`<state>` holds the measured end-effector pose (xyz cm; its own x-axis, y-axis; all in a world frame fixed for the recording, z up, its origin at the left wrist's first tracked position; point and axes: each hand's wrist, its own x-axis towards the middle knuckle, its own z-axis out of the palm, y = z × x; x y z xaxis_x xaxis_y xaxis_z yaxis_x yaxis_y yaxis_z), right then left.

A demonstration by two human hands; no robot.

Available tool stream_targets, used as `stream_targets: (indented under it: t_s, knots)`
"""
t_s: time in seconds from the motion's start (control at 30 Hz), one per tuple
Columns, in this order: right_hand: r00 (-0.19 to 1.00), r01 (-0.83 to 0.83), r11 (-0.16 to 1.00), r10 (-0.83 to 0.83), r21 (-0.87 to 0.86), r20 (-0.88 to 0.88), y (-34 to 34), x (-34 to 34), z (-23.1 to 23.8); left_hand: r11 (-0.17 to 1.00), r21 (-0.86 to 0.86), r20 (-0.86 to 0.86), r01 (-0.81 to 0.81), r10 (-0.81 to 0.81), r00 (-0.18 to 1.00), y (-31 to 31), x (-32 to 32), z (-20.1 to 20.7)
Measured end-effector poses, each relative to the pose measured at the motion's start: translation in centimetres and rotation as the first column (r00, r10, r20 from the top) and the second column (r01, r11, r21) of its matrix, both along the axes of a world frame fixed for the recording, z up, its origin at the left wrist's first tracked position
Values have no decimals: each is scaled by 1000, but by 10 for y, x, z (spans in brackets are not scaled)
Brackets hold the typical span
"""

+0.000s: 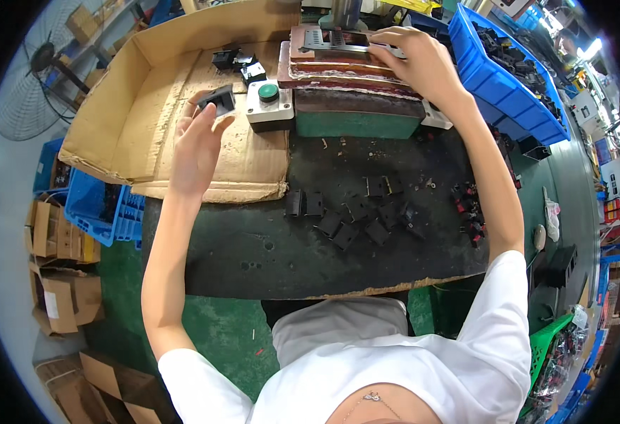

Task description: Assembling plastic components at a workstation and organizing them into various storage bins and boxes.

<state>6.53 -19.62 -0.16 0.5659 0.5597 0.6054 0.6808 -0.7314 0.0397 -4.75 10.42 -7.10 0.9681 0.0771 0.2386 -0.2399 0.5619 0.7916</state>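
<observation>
Left hand: at ten o'clock from the bench's middle, this hand (198, 148) has a black housing (215, 103) gripped between thumb and fingers, over the carton (122, 116).
Right hand: at one o'clock, this hand (424, 67) has its fingertips at the right end of a grey slotted metal plate (356, 48); whether they pinch it or merely rest there, I cannot tell from here.
Fixture: the plate lies at twelve o'clock, atop a layered stack on a green block (359, 121).
Progress: partway, I'd judge, with a few housings in the carton, one in hand and more on the bench (225, 254). Which are finished I cannot make out.
Carton pieces: three dark parts (252, 72) that I can separate, at eleven o'clock, close together.
Loose housings: about ten black housings (344, 235) near the middle, toward five o'clock; some overlap, so the count is rough.
Button box: one green button (268, 92) on a white-topped box, at eleven o'clock.
Blue bin: one large bin (497, 92) at two o'clock, heaped with black parts beyond counting.
Red-and-black pieces: a small pile (474, 230) at four o'clock, partly behind the right forearm, uncountable.
</observation>
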Motion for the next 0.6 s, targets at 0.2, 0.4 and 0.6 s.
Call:
stream_targets:
  t_s: [0.2, 0.4, 0.6]
  knots:
    - [998, -47, 995, 50, 87, -28, -46, -42, 24, 993, 116, -27, 20, -17, 999, -5, -1, 8]
    - [878, -46, 994, 87, 99, -471, -83, -94, 11, 998, 38, -52, 59, -57, 997, -10, -6, 14]
    - [723, -64, 981, 172, 184, -669, -124, -95, -31, 998, 0, -36, 56, -55, 998, -11, 4, 20]
